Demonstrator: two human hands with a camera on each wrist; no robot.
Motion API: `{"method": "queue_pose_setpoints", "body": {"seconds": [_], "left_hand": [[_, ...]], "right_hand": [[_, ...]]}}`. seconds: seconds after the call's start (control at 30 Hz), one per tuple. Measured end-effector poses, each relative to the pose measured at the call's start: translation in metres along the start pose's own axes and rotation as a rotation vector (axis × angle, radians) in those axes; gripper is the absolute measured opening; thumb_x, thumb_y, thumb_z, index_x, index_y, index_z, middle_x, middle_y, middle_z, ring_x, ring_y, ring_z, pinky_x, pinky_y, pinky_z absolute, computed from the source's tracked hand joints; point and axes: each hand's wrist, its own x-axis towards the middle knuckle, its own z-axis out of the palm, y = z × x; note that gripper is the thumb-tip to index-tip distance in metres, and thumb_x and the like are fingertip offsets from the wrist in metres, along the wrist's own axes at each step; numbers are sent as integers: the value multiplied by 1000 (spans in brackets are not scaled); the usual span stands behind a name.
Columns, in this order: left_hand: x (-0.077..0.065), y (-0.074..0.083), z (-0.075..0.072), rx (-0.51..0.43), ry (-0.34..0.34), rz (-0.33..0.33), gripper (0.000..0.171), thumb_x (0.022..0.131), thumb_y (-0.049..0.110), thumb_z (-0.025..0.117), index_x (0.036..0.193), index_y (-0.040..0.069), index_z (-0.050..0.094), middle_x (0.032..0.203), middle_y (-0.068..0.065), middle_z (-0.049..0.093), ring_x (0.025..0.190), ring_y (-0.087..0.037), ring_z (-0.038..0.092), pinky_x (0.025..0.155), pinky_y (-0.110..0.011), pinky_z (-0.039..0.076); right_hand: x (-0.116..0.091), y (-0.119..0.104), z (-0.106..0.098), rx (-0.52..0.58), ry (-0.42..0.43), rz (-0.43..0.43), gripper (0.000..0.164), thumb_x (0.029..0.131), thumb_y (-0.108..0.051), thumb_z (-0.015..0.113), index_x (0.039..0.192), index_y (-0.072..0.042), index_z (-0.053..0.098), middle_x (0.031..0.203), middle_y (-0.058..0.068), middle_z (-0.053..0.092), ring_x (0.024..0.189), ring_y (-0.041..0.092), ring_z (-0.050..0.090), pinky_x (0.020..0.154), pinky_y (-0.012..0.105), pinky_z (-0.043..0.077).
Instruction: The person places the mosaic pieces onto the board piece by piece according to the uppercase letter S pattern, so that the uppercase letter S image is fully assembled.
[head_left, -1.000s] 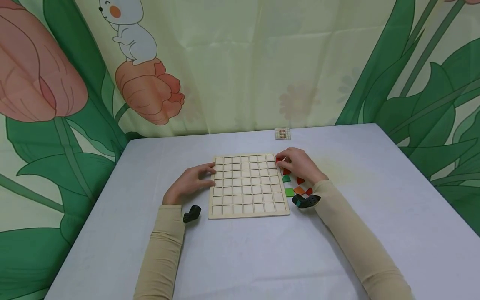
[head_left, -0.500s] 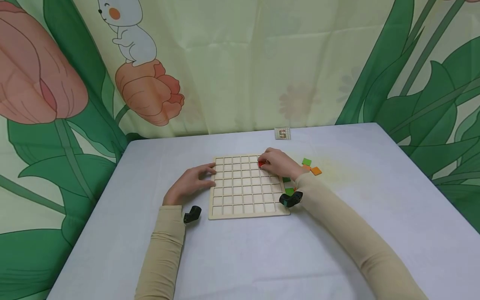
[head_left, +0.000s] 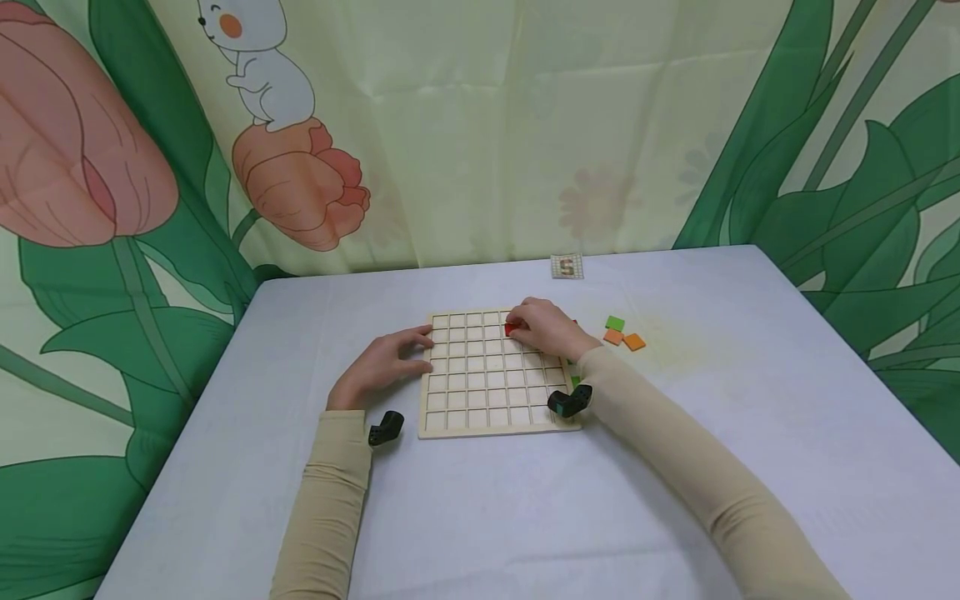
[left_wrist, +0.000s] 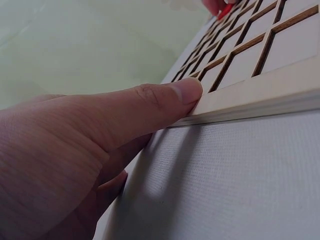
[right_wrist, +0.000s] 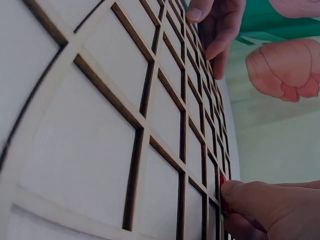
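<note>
A square wooden grid board [head_left: 480,432] lies on the table, its cells bare where they show. My left hand [head_left: 378,365] rests at the board's left edge, fingers spread and loosely bent. In the left wrist view its thumb [left_wrist: 187,91] touches the wooden rim. Over the far part of the board, my right hand [head_left: 551,327] pinches a small red piece [head_left: 510,330] between thumb and fingers. The right wrist view shows that red piece [right_wrist: 224,192] against the grid; whether it sits down in a cell, I cannot tell.
Right of the board lie a green tile [head_left: 615,322] and two orange tiles, one of them an orange tile [head_left: 634,342] farther out. More pieces are partly hidden under the right forearm. A small patterned card [head_left: 567,267] lies at the table's back edge.
My right hand has carried the red piece leftward from the board's right edge onto its far rows. Orange and green tiles now show behind it. The left hand stays put.
</note>
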Motion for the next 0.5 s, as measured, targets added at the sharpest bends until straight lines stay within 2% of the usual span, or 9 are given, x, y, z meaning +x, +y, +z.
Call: {"method": "queue_pose_setpoints", "body": {"seconds": [0.27, 0.5], "left_hand": [[1, -1, 0, 19, -6, -3, 35, 85, 23, 77, 117, 11, 67, 149, 3, 46, 143, -20, 32, 116, -42, 25], [1, -1, -1, 27, -10, 1, 36, 86, 24, 77, 118, 12, 67, 150, 4, 45, 143, -20, 31, 116, -42, 25]], "right_hand": [[4, 0, 4, -9, -3, 49, 21, 93, -10, 66, 110, 1, 70, 101, 13, 66, 95, 27, 61, 86, 40, 51], [4, -1, 5, 15, 5, 67, 19, 92, -11, 66, 108, 0, 70, 98, 12, 66, 94, 26, 61, 85, 38, 52]]}}
